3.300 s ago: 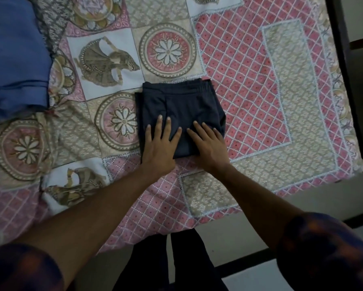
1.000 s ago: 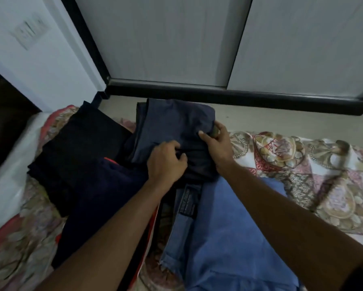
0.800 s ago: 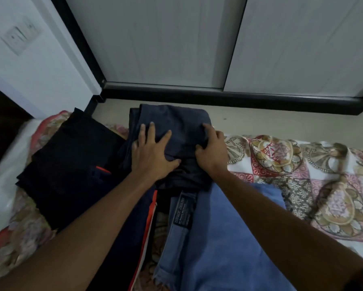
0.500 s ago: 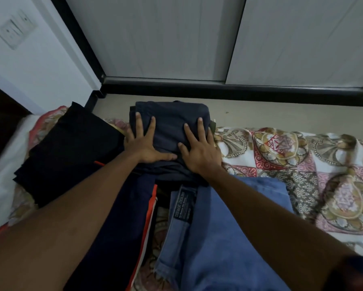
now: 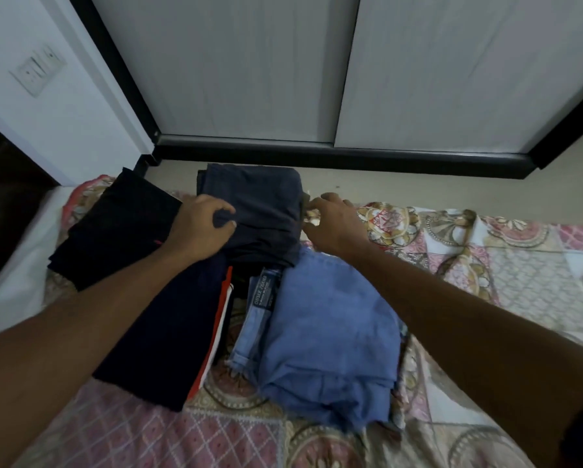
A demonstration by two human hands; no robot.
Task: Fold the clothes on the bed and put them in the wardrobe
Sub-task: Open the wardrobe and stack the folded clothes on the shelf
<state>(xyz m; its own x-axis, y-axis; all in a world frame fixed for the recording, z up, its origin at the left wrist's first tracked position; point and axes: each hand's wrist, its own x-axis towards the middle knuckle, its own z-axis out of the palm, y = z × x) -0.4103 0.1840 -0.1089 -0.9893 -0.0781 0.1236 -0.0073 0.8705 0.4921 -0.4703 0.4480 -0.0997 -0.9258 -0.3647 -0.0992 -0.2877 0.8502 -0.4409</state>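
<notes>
Left hand [image 5: 202, 228] curls down, its grip pinching the folded grey trousers [image 5: 266, 211] on the bed [image 5: 485, 265] just beyond the blue jeans [image 5: 327, 332]. Right hand [image 5: 334, 221] hooks their right edge; whether that grip holds cloth, cannot tell. Four folded pieces [image 5: 168, 325], two wardrobe doors [image 5: 249, 69].

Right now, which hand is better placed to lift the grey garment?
Left. The left hand lies on the grey garment with fingers curled into its fabric. The right hand sits at its right edge, and a grip there cannot be made out.
</notes>
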